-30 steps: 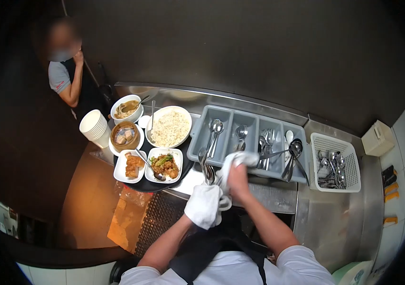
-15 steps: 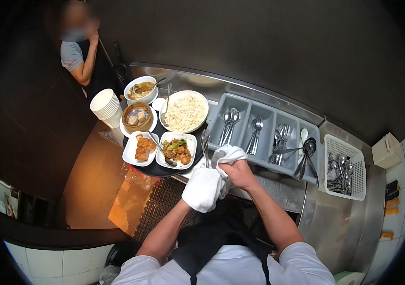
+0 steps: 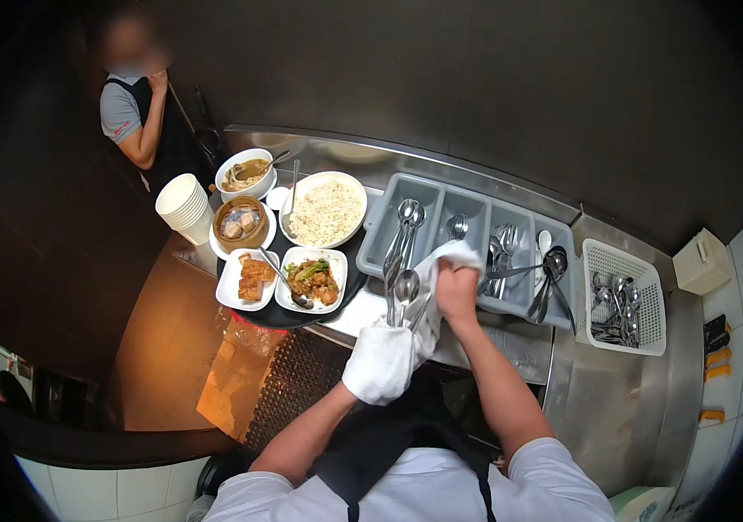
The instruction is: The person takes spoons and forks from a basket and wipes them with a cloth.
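Note:
My left hand, wrapped in a white cloth, is closed around several upright pieces of cutlery, at least one of them a spoon. The cloth hides its fingers. With my right hand, I grip the other end of the cloth, raised beside the cutlery. Both hands are in front of a grey cutlery tray, whose compartments hold spoons, forks and ladles.
Left of the cutlery tray is a black round tray carrying fried rice, a soup bowl, a bamboo steamer and two square dishes. A white basket of cutlery stands right. Stacked paper tubs and a person are far left.
My right hand has moved up and right, pulling the cloth out from the left hand. More of the held cutlery shows now. The view has shifted slightly.

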